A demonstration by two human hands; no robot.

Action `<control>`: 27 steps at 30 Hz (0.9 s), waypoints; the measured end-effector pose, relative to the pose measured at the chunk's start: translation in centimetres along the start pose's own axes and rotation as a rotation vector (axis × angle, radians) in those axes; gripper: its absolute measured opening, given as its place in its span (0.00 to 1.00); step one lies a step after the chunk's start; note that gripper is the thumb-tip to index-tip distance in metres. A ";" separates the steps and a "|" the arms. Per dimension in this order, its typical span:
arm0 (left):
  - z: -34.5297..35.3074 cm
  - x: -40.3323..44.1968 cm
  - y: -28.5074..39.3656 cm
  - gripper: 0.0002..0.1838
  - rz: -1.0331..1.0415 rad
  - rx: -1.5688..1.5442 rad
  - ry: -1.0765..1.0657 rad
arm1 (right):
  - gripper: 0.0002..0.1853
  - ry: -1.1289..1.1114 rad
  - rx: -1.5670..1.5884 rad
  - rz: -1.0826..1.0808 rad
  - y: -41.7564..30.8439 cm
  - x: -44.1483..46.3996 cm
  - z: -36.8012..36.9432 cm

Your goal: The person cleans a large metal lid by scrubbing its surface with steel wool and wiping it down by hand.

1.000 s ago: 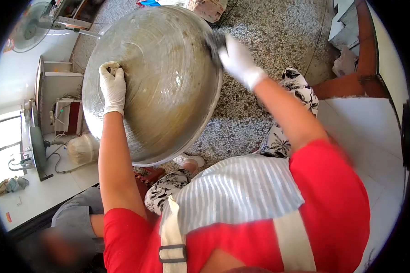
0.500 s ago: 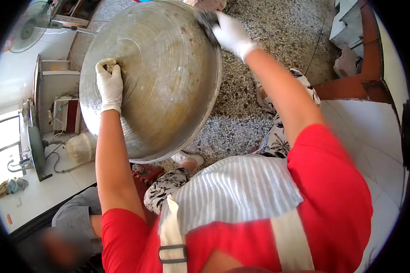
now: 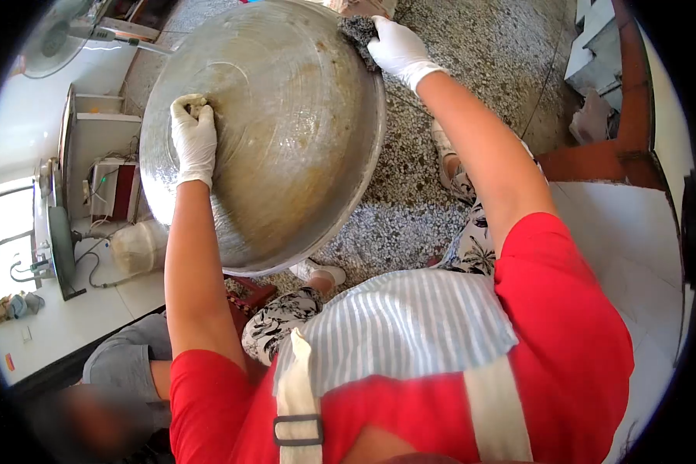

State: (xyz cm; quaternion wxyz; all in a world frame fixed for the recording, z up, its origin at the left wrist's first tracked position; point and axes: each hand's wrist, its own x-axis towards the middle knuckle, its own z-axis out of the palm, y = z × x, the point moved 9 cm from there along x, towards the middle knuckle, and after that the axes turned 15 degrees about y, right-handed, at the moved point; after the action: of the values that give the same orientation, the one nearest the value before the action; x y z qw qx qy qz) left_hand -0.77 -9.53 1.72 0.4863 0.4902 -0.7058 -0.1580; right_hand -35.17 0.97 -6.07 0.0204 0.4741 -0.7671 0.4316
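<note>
A large, round, domed metal lid [image 3: 286, 155], wet and streaked with brownish stains, leans in front of me. My left hand [image 3: 194, 143], in a white glove, is closed around the handle near the middle of its dome; the fingers hide most of that handle. At the lid's upper right rim, my right hand [image 3: 398, 50], also gloved in white, grips a dark grey scouring pad [image 3: 359, 37]. The pad presses against the metal there.
Speckled stone floor [image 3: 441, 85] surrounds the lid. A fan [image 3: 50, 50] stands at upper left, above a white bucket [image 3: 139, 247] by the wall. Another person in grey [image 3: 124, 359] sits at lower left. A white-tiled ledge [image 3: 611, 232] is on my right.
The pad and my right hand, blurred before, now show sharply at nearly the same stretch of rim. The whole view has shifted slightly. My left hand keeps its hold on the handle.
</note>
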 end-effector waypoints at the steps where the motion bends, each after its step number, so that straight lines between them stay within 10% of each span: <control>1: -0.2 0.1 -0.3 0.10 0.024 0.024 0.017 | 0.19 -0.029 0.015 0.026 0.0 -0.3 0.2; 8: -0.4 0.4 -0.8 0.10 0.035 0.098 0.038 | 0.17 -0.080 0.380 0.126 -4.1 -15.8 -5.9; 20: -0.4 -0.3 0.1 0.08 -0.084 0.031 0.032 | 0.21 -0.295 -0.048 -0.063 -2.7 10.2 7.6; 27: -0.3 -0.4 0.7 0.10 -0.047 -0.025 -0.025 | 0.18 -0.175 0.177 -0.190 -1.0 1.6 0.9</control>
State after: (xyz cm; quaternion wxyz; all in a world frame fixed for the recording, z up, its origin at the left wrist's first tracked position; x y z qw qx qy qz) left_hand -0.81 -8.81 2.14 0.4795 0.4988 -0.6981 -0.1843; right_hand -35.00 -0.96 -5.31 -0.0477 0.5803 -0.6766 0.4507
